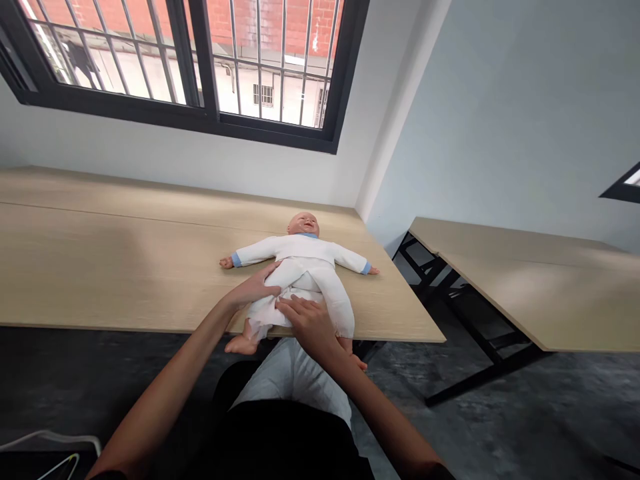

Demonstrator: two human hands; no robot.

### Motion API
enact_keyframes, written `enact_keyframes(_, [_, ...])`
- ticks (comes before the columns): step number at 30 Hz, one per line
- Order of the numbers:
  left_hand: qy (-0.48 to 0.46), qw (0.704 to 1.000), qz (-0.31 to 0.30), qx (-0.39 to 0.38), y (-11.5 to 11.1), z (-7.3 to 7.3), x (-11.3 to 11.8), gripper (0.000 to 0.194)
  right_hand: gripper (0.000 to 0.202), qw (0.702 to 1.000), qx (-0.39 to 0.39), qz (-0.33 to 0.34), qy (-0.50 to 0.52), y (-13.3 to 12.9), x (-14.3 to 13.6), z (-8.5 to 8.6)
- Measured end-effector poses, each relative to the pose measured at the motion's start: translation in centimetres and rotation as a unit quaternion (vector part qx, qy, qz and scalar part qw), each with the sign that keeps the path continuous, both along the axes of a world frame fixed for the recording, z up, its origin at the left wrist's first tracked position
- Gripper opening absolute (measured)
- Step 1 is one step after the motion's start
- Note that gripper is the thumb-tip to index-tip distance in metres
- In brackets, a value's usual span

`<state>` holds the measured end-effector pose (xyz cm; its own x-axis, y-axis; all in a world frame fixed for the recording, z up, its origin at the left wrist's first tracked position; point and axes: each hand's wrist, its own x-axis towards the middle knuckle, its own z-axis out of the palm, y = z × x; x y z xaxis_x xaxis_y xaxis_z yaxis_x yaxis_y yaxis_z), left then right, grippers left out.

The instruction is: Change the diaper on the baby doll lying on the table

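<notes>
A smiling baby doll (306, 251) lies on its back near the right end of a pale wooden tabletop (75, 273), head towards the far edge, feet past the near edge. Its white top (317, 248), blue at collar and cuffs, is fully on, both sleeves reaching the wrists. White trousers (336, 293) cover both legs nearly to the ankles, but the cloth between the thighs is loose and rumpled, so that part looks unsettled. The person's left hand (260, 285) rests on one hip, thumb spread from fingers. The right hand (311, 325) lies over the crotch, fingers extended; whether its fingertips pinch cloth cannot be told.
</notes>
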<state>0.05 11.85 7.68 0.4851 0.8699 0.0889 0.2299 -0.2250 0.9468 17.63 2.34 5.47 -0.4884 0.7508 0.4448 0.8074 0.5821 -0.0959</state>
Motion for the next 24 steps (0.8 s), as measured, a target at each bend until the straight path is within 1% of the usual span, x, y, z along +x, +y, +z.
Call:
enact_keyframes(4, [-0.048,0.998,0.002,-0.041,-0.4,0.6,0.0,0.076,0.031,0.999,-0.015,0.024,-0.021,0.0,-0.1,-1.2])
enact_keyframes(7, [-0.066,0.996,0.013,-0.054,-0.4,1.3,0.2,0.076,0.034,0.998,-0.018,0.041,-0.045,-0.3,-0.1,-2.0])
enact_keyframes(9, [-0.066,0.997,0.006,-0.047,-0.3,1.7,0.5,0.077,0.037,0.997,-0.028,0.050,-0.059,-0.3,0.0,-2.1])
enact_keyframes(11, [-0.064,0.997,-0.005,-0.039,-0.1,1.9,0.7,0.077,0.039,0.996,-0.044,0.062,-0.057,-0.2,0.2,-1.9])
enact_keyframes(13, [-0.062,0.997,-0.011,-0.042,-0.1,1.7,0.9,0.076,0.043,0.995,-0.053,0.080,-0.028,0.0,0.3,-1.5])
enact_keyframes(15, [-0.063,0.996,-0.018,-0.061,-0.3,1.2,0.9,0.075,0.048,0.994,-0.052,0.098,0.009,0.0,0.5,-1.3])
enact_keyframes(17, [-0.062,0.995,-0.017,-0.076,-0.5,0.7,0.7,0.075,0.050,0.993,-0.052,0.100,0.024,-0.3,0.9,-1.2])
enact_keyframes(19, [-0.052,0.996,-0.009,-0.076,-0.6,0.1,0.4,0.077,0.048,0.995,-0.060,0.071,0.020,-0.8,1.4,-0.7])
enact_keyframes(21, [-0.052,0.996,-0.008,-0.071,-0.7,-0.3,0.3,0.077,0.045,0.998,-0.061,0.007,0.014,-1.1,2.0,0.3])
enact_keyframes(22, [-0.065,0.995,-0.012,-0.075,-0.7,-0.4,0.3,0.076,0.043,0.998,-0.056,-0.028,0.011,-1.1,2.2,1.1])
enact_keyframes(24, [-0.126,0.985,-0.021,-0.116,-0.7,-0.7,0.5,0.071,0.041,0.996,-0.037,-0.087,-0.008,-0.6,2.6,3.1])
